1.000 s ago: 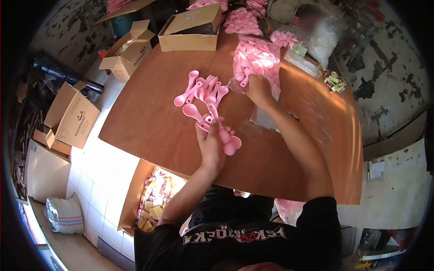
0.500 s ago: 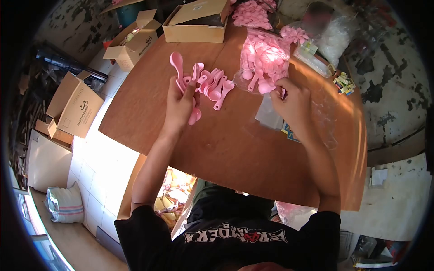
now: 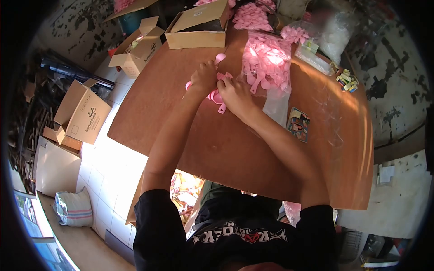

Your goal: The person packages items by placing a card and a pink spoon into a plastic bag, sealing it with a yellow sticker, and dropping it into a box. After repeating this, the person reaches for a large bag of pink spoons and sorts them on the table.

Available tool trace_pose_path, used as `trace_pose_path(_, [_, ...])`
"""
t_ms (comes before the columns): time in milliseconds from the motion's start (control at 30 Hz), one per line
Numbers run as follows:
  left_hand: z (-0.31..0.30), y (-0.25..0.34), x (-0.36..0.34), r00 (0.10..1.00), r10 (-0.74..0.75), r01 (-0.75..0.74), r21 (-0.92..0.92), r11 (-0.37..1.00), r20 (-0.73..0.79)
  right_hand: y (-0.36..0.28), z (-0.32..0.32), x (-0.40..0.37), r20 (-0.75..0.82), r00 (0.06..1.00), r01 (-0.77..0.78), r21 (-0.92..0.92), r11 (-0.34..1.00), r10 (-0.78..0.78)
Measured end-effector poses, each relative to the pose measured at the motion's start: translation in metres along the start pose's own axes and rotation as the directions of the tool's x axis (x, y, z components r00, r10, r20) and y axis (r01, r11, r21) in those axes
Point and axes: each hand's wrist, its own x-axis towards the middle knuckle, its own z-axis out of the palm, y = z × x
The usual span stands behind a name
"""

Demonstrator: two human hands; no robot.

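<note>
My left hand (image 3: pixel 204 77) is closed around several pink plastic spoons; one spoon's bowl (image 3: pixel 220 58) sticks out above the fingers and another (image 3: pixel 188 85) shows at the wrist side. Close beside it, my right hand (image 3: pixel 236 95) has its fingers bent in a pinch over pink spoons, the fingertips partly hiding what they grip. Beneath and between both hands lies a small pile of pink spoons (image 3: pixel 216 97) on the brown table (image 3: pixel 212 144). A clear plastic bag packed with pink spoons (image 3: pixel 267 58) lies open just beyond the right hand.
An empty-looking clear bag (image 3: pixel 276 105) and a printed card (image 3: pixel 298 125) lie right of my forearm. Cardboard boxes (image 3: pixel 197 39) stand at the back and on the left floor. Small yellow packets (image 3: pixel 347 81) and plastic wrapping (image 3: pixel 314 61) sit at the right edge.
My right hand has moved left from the bag's mouth to the spoon pile. My left hand has shifted right with its spoons and turned over, now beside the right hand.
</note>
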Motion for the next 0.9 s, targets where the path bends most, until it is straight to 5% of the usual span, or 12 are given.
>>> trace_pose_path(67, [0.008, -0.004, -0.002, 1.000, -0.009, 0.009, 0.059, 0.998, 0.011, 0.002, -0.004, -0.004, 0.182, 0.980, -0.107, 0.175, 0.979, 0.075])
trace_pose_path(200, [0.006, 0.004, -0.005, 0.996, -0.065, 0.049, 0.254, 0.966, 0.056, 0.016, -0.033, -0.011, 0.077, 0.984, -0.180, 0.442, 0.879, 0.162])
trace_pose_path(333, [0.004, 0.007, -0.003, 0.997, -0.059, 0.036, 0.334, 0.942, 0.059, 0.056, -0.040, -0.022, 0.298, 0.828, -0.532, 0.145, 0.834, 0.476])
trace_pose_path(400, [-0.007, 0.017, -0.008, 0.991, -0.084, 0.042, 0.348, 0.937, 0.106, 0.073, -0.023, -0.028, 0.313, 0.802, -0.565, 0.122, 0.816, 0.508])
trace_pose_path(467, [-0.010, 0.024, -0.010, 0.987, -0.107, 0.059, 0.358, 0.932, 0.116, 0.079, -0.015, -0.023, 0.435, 0.651, -0.687, -0.010, 0.726, 0.622])
trace_pose_path(633, [-0.011, 0.023, -0.015, 0.989, -0.090, 0.040, 0.382, 0.923, 0.115, 0.071, 0.009, -0.013, 0.488, 0.490, -0.729, -0.225, 0.646, 0.723])
trace_pose_path(900, [-0.032, 0.021, -0.024, 0.991, -0.112, 0.093, 0.211, 0.973, 0.080, 0.081, 0.014, -0.018, 0.542, 0.547, -0.693, -0.134, 0.708, 0.638])
